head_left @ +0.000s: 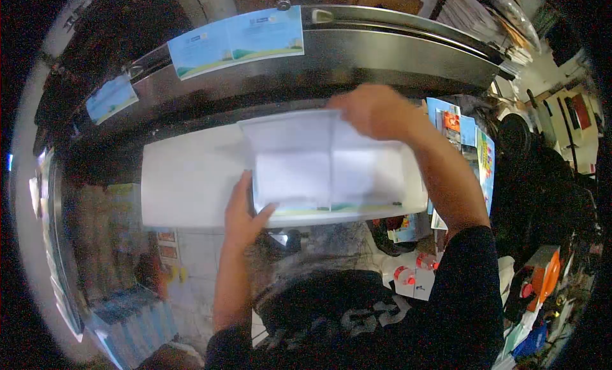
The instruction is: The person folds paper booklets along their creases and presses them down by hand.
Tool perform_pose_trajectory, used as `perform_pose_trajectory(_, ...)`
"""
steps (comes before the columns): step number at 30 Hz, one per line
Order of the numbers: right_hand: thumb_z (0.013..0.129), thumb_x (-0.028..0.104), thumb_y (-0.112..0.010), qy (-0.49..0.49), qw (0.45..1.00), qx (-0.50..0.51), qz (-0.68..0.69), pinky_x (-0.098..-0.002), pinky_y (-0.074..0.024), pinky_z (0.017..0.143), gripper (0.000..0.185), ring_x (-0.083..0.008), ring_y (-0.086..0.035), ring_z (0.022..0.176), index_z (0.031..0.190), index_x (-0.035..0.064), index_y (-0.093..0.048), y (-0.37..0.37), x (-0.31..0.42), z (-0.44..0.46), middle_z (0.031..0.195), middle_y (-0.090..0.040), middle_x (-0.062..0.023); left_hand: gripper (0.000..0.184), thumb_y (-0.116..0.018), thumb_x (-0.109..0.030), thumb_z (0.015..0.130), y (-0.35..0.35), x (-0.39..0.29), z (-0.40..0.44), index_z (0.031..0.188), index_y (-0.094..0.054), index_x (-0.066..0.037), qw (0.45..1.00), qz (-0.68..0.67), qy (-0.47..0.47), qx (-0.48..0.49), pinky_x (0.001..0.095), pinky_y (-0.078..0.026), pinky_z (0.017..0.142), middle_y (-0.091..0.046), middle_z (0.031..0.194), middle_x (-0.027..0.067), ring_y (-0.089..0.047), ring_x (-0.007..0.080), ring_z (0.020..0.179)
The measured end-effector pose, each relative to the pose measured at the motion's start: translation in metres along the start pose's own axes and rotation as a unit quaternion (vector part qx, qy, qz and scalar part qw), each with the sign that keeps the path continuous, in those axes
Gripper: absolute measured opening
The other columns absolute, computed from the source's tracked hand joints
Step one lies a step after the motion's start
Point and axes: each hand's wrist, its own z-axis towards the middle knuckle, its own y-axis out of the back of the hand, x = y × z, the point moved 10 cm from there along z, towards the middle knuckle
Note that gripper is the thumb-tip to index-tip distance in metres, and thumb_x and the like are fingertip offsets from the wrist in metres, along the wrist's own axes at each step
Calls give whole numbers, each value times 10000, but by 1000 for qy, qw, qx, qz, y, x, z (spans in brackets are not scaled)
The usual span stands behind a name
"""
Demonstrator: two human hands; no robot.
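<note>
A large white paper sheet [293, 179] with a crease down its middle and a green-blue printed strip along its near edge lies on a long white board [185, 179]. Its far edge looks raised toward my right hand [376, 112], which is blurred and closed at that edge, apparently gripping the paper. At the sheet's left side rests my left hand [244, 210], thumb apart from the fingers and touching the near left corner. Whether other sheets lie beneath cannot be made out.
Beyond the board runs a metal machine bar [408, 58] with blue printed sheets [236, 42] on it. Printed papers [484, 172] stand at the right. Red-capped plastic bottles [405, 275] are below. Stacked blue-white bundles [134, 325] sit lower left.
</note>
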Motion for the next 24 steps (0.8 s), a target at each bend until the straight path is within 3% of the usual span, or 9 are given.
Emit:
perform_pose_trajectory(1, 869, 197, -548, 3, 999, -42, -29, -467, -523, 745, 293, -376, -648, 846, 1137, 106, -621, 18, -17, -4, 913, -671, -199, 789, -770, -268, 754, 2, -3, 4, 1377, -386, 29, 1000, 0, 2, -2, 410, -360, 1067, -468, 1373, 225, -452, 353, 1283)
perform_pose_trajectory(3, 858, 151, -542, -230, 949, -205, -62, -433, -535, 723, 312, -350, -657, 830, 1155, 159, -636, 95, -74, -29, 955, -679, -160, 836, -765, -254, 748, 3, -3, 1, 1432, -344, -22, 999, -14, 28, 17, 406, -329, 1094, -426, 1423, 209, -419, 348, 1314)
perform_pose_trajectory(5, 844, 55, -524, -232, 872, -403, -153, -419, -537, 791, 374, -319, -661, 945, 1167, 209, -633, 144, -104, -57, 1076, -676, -102, 809, -769, -263, 751, 3, -4, 1, 1409, -370, -16, 1000, -15, 26, 3, 408, -346, 1079, -455, 1392, 212, -444, 350, 1291)
perform_pose_trajectory(8, 845, 34, -514, -133, 845, -505, -119, -408, -541, 817, 418, -311, -662, 957, 1199, 230, -619, 139, -155, -47, 1103, -675, -71, 774, -770, -264, 757, 4, -4, 2, 1387, -396, -16, 1000, -23, 12, -7, 407, -365, 1062, -484, 1360, 213, -472, 349, 1265)
perform_pose_trajectory(14, 829, 79, -584, -144, 958, -242, -48, -432, -462, 963, 392, -337, -561, 1149, 1218, 131, -597, 3, -148, -19, 1249, -586, -150, 755, -742, -244, 782, 8, -6, 2, 1401, -377, -14, 997, -76, 16, 0, 407, -363, 1065, -475, 1360, 217, -469, 339, 1265)
perform_pose_trajectory(17, 798, 322, -687, -138, 981, -70, 117, -444, -473, 899, 440, -327, -588, 1061, 1167, 102, -590, -61, -47, -39, 1176, -603, -140, 746, -715, -250, 800, 4, -6, 1, 1410, -362, -5, 990, -139, 13, -1, 409, -353, 1073, -469, 1363, 215, -458, 331, 1275)
perform_pose_trajectory(19, 724, 404, -755, 11, 996, 38, 74, -470, -474, 881, 511, -319, -543, 1091, 1059, 61, -576, -70, 65, -66, 1179, -549, -126, 742, -699, -255, 806, 4, -4, 2, 1413, -356, 0, 984, -179, -1, -11, 408, -347, 1077, -468, 1365, 211, -453, 326, 1281)
perform_pose_trajectory(20, 687, 480, -749, 54, 995, 53, 64, -499, -496, 856, 659, -337, -532, 1104, 1164, 81, -532, -81, 94, -80, 1204, -531, -173, 739, -692, -238, 808, 4, -1, 1, 1415, -350, 7, 986, -167, -17, -7, 403, -344, 1080, -468, 1369, 204, -451, 318, 1283)
perform_pose_trajectory(24, 806, 260, -654, 71, 985, 79, 133, -478, -530, 778, 395, -345, -584, 1033, 1130, 74, -525, -99, 106, -91, 1107, -592, -173, 746, -681, -189, 806, 2, 6, 0, 1425, -323, 23, 973, -219, -70, -4, 396, -340, 1085, -467, 1375, 193, -453, 302, 1285)
